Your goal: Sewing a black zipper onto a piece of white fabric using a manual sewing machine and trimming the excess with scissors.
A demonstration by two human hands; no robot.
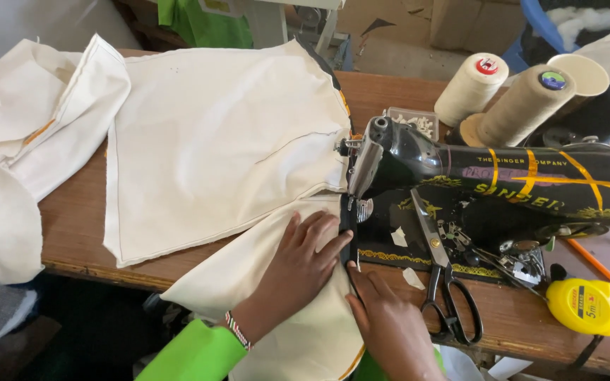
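Under the needle end of the black cast-iron sewing machine (503, 187) lies the cream cotton cloth panel (220, 141), spread leftward across the brown wooden worktop (72, 226). Left hand (298, 264) rests open, fingers flat on the cloth near the presser foot; right hand (383, 317) lies open at the fabric's edge. Black-handled steel scissors (443, 282) sit just beside it, and a yellow tape measure (582, 305) lies farther right.
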